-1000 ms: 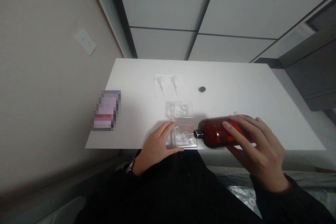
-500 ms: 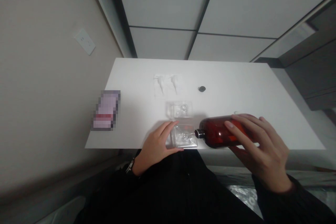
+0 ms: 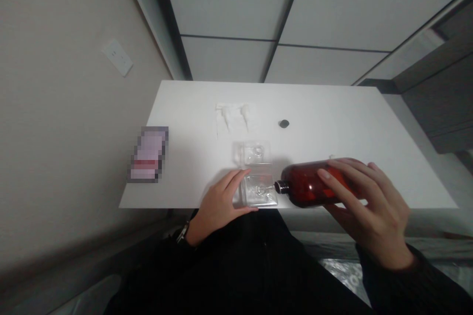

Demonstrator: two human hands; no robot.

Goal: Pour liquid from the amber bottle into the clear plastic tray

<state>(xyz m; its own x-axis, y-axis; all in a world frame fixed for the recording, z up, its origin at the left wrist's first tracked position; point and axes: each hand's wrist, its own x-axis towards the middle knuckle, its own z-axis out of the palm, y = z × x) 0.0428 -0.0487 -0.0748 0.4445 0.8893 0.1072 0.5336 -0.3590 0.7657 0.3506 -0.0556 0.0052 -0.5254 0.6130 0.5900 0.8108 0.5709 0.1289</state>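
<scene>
My right hand [image 3: 369, 206] is wrapped round a dark amber-red bottle [image 3: 310, 184], tilted nearly flat with its uncapped black neck pointing left. A thin clear stream runs from the neck into a clear square container [image 3: 261, 198] at the table's front edge. My left hand [image 3: 223, 197] grips that container from its left side, fingers at the back and thumb along the front. Right behind it stands a second clear square container [image 3: 254, 152]. How full either one is, I cannot tell.
On the white table [image 3: 332, 108] lie a small dark cap [image 3: 284, 123] and two whitish nozzle-like pieces [image 3: 236, 115] on a thin clear sheet. A blurred pinkish rectangular object [image 3: 148, 155] rests at the left edge. A wall with a socket [image 3: 117, 56] borders the left.
Both hands, the bottle and the containers hold almost the same places. Liquid still runs from the bottle's neck, and the surface in the front container looks more rippled.
</scene>
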